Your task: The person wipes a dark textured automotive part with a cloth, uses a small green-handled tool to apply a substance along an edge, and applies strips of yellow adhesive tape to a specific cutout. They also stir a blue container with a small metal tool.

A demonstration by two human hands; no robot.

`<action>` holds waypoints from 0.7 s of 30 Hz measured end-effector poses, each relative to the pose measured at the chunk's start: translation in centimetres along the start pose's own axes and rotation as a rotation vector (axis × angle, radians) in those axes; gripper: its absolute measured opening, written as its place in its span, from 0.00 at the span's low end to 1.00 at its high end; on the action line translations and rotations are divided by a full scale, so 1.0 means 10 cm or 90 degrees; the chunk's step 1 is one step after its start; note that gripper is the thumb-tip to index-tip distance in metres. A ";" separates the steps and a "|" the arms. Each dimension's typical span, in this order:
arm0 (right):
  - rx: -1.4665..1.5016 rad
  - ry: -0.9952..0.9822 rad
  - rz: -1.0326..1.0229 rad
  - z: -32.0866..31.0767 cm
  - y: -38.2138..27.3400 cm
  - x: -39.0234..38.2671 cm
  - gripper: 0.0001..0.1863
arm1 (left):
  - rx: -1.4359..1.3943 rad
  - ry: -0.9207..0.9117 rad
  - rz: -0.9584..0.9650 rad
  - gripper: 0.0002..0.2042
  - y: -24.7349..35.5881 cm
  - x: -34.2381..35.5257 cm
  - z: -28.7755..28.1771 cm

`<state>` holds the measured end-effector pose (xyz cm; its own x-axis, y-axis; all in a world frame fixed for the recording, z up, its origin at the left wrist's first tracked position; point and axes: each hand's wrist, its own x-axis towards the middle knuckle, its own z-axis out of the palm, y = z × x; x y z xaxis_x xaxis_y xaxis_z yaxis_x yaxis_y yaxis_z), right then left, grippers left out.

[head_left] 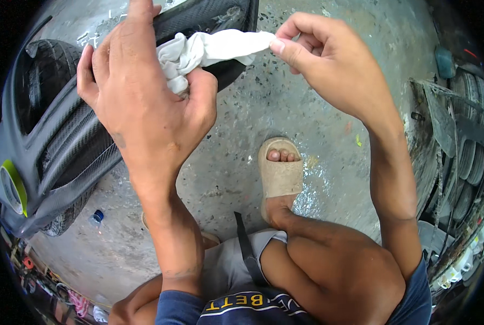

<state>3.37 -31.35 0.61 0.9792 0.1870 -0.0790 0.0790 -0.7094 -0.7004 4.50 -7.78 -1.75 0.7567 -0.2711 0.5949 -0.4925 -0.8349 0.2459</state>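
Note:
A white cloth [228,45] is stretched between my two hands, its left part bunched into folds. My left hand [139,89] grips the bunched part beside the thumb, its fingers reaching up and partly out of the picture. At the other end, my right hand [326,59] pinches the narrow tip of the cloth between thumb and forefinger. Behind the left hand lies a large black car body panel [76,135] with a woven carbon pattern. How the left fingertips meet the cloth is partly hidden.
The panel rests on tyres [55,70]. A green-edged tape roll [13,188] sits on its near left corner. A small blue-capped object [97,217] is on the speckled concrete floor [220,179]. Stacked tyres and clutter [467,157] line the right side. My sandalled foot [281,168] stands ahead.

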 end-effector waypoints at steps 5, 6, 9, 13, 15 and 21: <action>-0.016 -0.017 -0.015 0.04 -0.06 0.16 0.08 | -0.009 0.010 -0.009 0.43 -0.01 0.00 0.03; -0.018 -0.028 -0.015 0.02 -0.08 0.23 0.08 | -0.013 0.015 -0.010 0.43 -0.01 0.00 0.03; -0.016 -0.091 0.001 -0.03 -0.19 0.48 0.08 | -0.020 0.026 -0.019 0.43 -0.03 -0.01 0.03; 0.001 -0.162 0.027 -0.09 -0.30 0.65 0.08 | 0.019 0.057 -0.013 0.41 -0.02 -0.03 0.03; 0.010 -0.130 0.041 -0.06 -0.20 0.61 0.08 | 0.015 0.057 -0.014 0.41 0.00 -0.03 0.05; 0.037 0.048 0.028 0.37 0.13 0.26 0.08 | 0.007 0.046 -0.013 0.41 0.06 0.00 -0.01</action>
<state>5.32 -29.34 -3.13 0.9929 0.1041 -0.0582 0.0275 -0.6748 -0.7375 4.19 -8.21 -1.50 0.7338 -0.2189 0.6431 -0.4721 -0.8451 0.2510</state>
